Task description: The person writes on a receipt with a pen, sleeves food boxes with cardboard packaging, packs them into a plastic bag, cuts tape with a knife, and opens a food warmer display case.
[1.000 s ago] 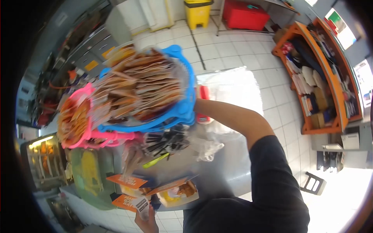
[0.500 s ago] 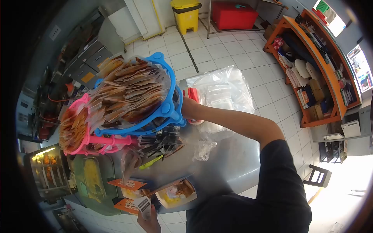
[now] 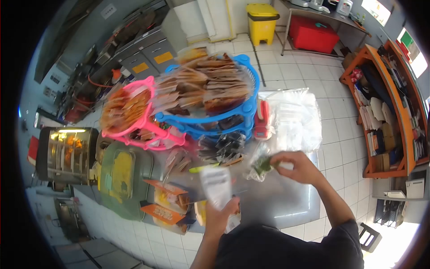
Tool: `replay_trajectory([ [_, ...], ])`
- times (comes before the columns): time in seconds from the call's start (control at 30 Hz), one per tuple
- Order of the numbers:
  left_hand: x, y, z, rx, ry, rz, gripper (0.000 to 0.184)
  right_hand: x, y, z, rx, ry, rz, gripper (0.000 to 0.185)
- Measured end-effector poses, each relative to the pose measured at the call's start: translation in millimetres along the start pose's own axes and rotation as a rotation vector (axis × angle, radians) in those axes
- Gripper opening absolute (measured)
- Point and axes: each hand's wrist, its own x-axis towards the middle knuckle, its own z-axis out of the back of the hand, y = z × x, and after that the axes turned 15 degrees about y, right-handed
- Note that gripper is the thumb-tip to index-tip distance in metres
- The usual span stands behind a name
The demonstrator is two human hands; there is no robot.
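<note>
My left hand (image 3: 220, 216) is closed on a white printed paper slip (image 3: 216, 184), held up over the front of the metal table (image 3: 282, 201). My right hand (image 3: 296, 167) pinches a small dark green thing (image 3: 262, 166), blurred, next to crumpled clear plastic (image 3: 254, 174). Beneath my left hand, an open food box (image 3: 200, 213) is partly hidden. To its left stand open boxes with orange printed flaps (image 3: 162, 211) and food inside. Black plastic-wrapped cutlery (image 3: 221, 147) and a lime-green strip (image 3: 204, 168) lie behind the slip.
A blue basket (image 3: 201, 125) and a pink basket (image 3: 148, 127) are piled with flat brown sachets. A red device (image 3: 262, 120) stands beside clear plastic bags (image 3: 293, 121). A green-lidded tub (image 3: 114, 204) is at left, an orange shelf (image 3: 387, 112) at right.
My right hand has come back from beside the blue basket and now pinches the green thing. My left hand has lifted the slip up and right, away from the boxes. The view has shifted.
</note>
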Motion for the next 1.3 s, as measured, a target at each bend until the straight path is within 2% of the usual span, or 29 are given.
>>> replay_trajectory([
  [0.07,14,14,5,-0.061,0.147,0.137,0.028,-8,9,-26,0.329,0.178,-0.028,0.028],
  [0.17,9,24,9,0.011,0.115,0.24,0.052,-7,9,-59,0.474,0.28,-0.044,0.03],
  [0.27,-28,14,26,0.139,-0.13,0.182,0.044,-5,6,-92,0.485,0.197,0.125,0.027],
  [0.3,-48,17,42,0.129,-0.243,0.17,0.033,-1,6,-106,0.576,0.218,0.182,0.026],
  [0.4,-100,14,86,0.097,-0.505,0.097,0.024,5,-7,-144,0.67,0.336,0.107,0.022],
  [0.43,-115,7,97,0.121,-0.557,0.11,0.023,7,-8,-155,0.582,0.375,-0.055,0.019],
  [0.47,-123,-1,101,0.041,-0.687,0.031,0.023,16,-3,-160,0.426,0.445,-0.137,0.021],
  [0.53,-147,-4,125,0.07,-0.771,0.032,0.029,32,8,-173,0.108,0.578,-0.278,0.027],
  [0.63,-174,-2,156,0.205,-0.9,-0.051,0.037,45,-17,-215,-0.012,0.42,-0.117,0.035],
  [0.73,-186,6,187,0.408,-1.099,-0.048,0.042,45,-22,-234,-0.327,0.324,-0.104,0.037],
  [0.77,-192,12,201,0.437,-1.122,0.005,0.042,49,-18,-235,-0.27,0.3,-0.093,0.034],
  [0.87,-200,44,252,0.711,-1.087,-0.022,0.043,48,-7,-221,-0.131,0.263,-0.103,0.025],
  [1.0,-178,47,271,0.641,-1.043,0.041,0.046,42,-3,-174,0.0,0.195,-0.282,0.019],
  [1.1,-164,71,300,0.83,-1.127,0.111,0.051,37,-7,-135,-0.026,-0.029,-0.306,0.016],
  [1.13,-164,80,308,0.844,-1.174,0.065,0.053,37,-13,-118,-0.028,-0.103,-0.302,0.016],
  [1.2,-166,98,320,0.872,-1.227,-0.038,0.056,40,-19,-83,-0.13,-0.24,-0.285,0.018],
  [1.23,-169,101,319,0.804,-1.262,-0.033,0.058,46,-20,-64,-0.363,-0.322,-0.301,0.018],
  [1.27,-172,99,314,0.834,-1.246,-0.072,0.056,55,-27,-49,-0.474,-0.469,-0.185,0.019],
  [1.3,-177,99,309,0.826,-1.216,-0.064,0.052,63,-32,-30,-0.422,-0.532,-0.221,0.017],
])
